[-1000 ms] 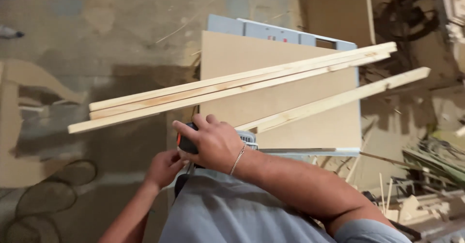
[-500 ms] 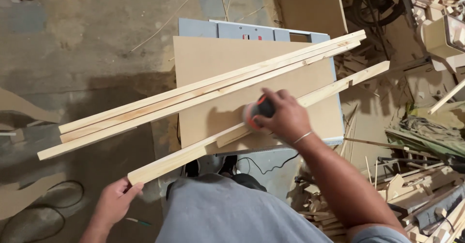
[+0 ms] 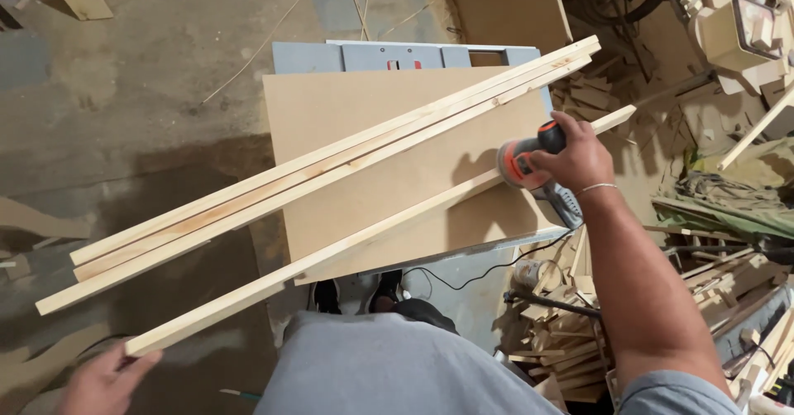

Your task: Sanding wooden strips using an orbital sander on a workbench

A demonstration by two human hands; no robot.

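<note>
Seen from above, the right hand (image 3: 579, 160), arm stretched out toward two o'clock, grips an orange and black power sander (image 3: 525, 160) with fingers wrapped over its top. The sander presses on a long pale wooden strip (image 3: 372, 235), smooth and square-edged, that runs diagonally from eight o'clock to two o'clock across a flat tan fibreboard sheet (image 3: 364, 117) on a grey-blue table (image 3: 372, 54). The left hand (image 3: 103, 379), at seven o'clock, lies loosely open with fingertips touching the strip's near end. Three more pale wooden strips (image 3: 273, 185) lie bundled just beyond it. Wood offcuts (image 3: 571, 341) are heaped at four o'clock.
</note>
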